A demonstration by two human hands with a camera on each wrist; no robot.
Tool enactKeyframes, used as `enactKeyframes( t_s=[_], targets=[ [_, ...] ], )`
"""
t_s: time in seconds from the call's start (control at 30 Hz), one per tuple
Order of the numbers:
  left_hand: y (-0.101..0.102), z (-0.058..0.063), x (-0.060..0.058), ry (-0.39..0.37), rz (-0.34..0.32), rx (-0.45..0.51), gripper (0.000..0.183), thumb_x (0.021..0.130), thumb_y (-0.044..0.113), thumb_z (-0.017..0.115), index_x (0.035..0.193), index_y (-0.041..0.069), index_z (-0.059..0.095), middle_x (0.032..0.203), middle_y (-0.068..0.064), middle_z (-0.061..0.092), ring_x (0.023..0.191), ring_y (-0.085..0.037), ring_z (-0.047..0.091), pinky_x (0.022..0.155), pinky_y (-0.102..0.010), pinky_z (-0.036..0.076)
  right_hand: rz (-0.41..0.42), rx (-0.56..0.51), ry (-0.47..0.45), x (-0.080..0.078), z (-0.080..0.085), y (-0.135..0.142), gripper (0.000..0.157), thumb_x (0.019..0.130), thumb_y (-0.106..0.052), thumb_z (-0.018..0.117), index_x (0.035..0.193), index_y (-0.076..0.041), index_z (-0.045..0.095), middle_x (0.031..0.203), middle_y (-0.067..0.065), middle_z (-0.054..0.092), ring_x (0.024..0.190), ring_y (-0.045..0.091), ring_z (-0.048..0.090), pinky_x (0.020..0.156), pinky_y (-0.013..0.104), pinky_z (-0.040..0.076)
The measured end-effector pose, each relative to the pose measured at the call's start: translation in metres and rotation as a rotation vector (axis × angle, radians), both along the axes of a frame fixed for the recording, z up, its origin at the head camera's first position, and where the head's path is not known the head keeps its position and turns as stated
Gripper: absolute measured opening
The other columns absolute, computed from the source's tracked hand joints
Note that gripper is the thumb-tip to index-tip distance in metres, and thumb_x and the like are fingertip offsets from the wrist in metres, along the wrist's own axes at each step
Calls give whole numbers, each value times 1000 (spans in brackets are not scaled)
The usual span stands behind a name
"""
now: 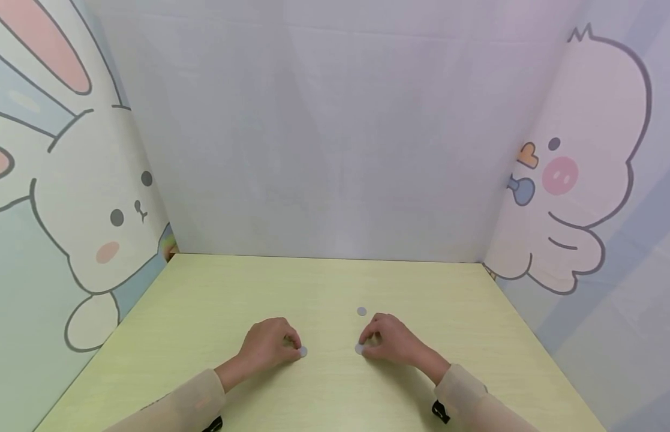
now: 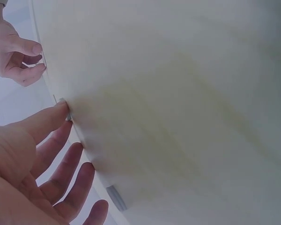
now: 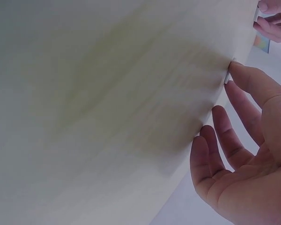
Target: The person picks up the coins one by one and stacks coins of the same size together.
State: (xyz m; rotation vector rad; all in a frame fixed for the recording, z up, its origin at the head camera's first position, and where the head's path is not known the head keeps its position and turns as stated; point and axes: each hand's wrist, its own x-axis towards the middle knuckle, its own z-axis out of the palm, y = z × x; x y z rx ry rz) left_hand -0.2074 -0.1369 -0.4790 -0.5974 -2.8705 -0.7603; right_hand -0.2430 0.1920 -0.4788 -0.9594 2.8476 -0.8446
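Note:
My left hand (image 1: 271,344) is low over the table, thumb and index finger pinching a small silver-grey coin (image 1: 303,351) by its rim. That coin (image 2: 69,110) appears edge-on between the fingertips in the left wrist view. On the other side, my right hand (image 1: 391,341) pinches a second coin (image 1: 358,348) in the same way, its other fingers curved beside the tabletop. The right wrist view gives this coin (image 3: 229,71) as a thin edge. Slightly beyond the right hand lies a third coin (image 1: 361,311), flat and untouched.
The pale yellow tabletop (image 1: 248,285) runs back to a plain whitish curtain (image 1: 324,150). Cartoon-printed curtains flank it, with a rabbit (image 1: 97,180) at left. A small grey piece (image 2: 116,198) lies near the left little finger in the left wrist view.

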Motion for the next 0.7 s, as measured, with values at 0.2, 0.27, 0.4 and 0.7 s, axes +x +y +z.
enactKeyframes(
  t_s=[0.2,0.27,0.4,0.7],
  targets=[
    [0,0,0,-3,-1,-1,16,78,29,95,76,30,79,88,14,69,79,-4,56,69,-29,45,-4,-3,-2,0,1,-1,12,83,-14,90,91,-19,83,88,-6,65,81,14,53,71,24,43],
    [0,2,1,-8,0,0,16,78,29,95,76,30,79,88,14,70,78,-4,56,68,-29,44,-5,-3,-5,1,1,-1,12,83,-14,90,91,-19,83,88,-6,65,81,13,53,71,24,43],
    [1,4,2,-10,3,2,16,78,28,95,76,29,79,88,13,70,78,-5,56,67,-28,44,-4,-6,-12,2,3,-1,12,83,-14,90,91,-18,83,88,-5,64,81,13,53,71,25,43],
    [1,4,1,-4,2,-8,15,79,30,94,78,31,79,87,15,69,76,-2,54,67,-27,43,-8,-9,-22,2,4,-1,11,83,-13,90,91,-17,83,89,-3,66,82,17,54,72,25,43]
  ],
)
